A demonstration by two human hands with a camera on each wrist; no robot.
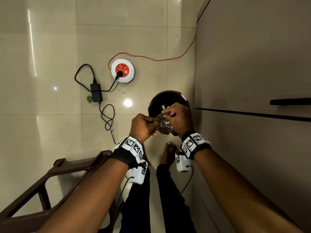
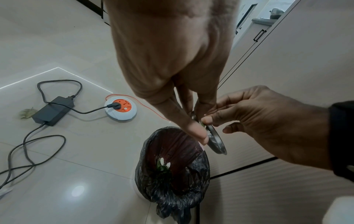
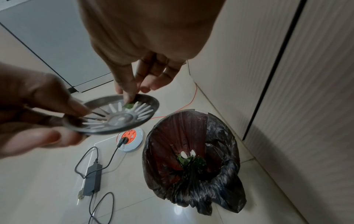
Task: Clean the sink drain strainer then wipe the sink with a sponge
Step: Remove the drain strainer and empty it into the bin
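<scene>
Hands met above a bin (image 3: 226, 151) lined with a black bag; the left hand (image 1: 143, 126) gripped the round metal strainer (image 1: 164, 124) by its rim, thumb on top and fingers beneath, holding it tilted just above the bin's near edge; the right hand (image 1: 180, 116) pinched a green scrap (image 3: 128, 105) lying on the strainer's slotted face between thumb and forefinger, its other fingers loosely curled. Inside the bin lay green leaves and pale seeds (image 3: 188, 159); left of the bin on the tiled floor (image 1: 50, 64) sat a round white-and-orange socket reel (image 1: 122, 72) with a black adapter (image 1: 96, 92) plugged into it; cabinet doors (image 1: 252, 64) stood right of the bin.
</scene>
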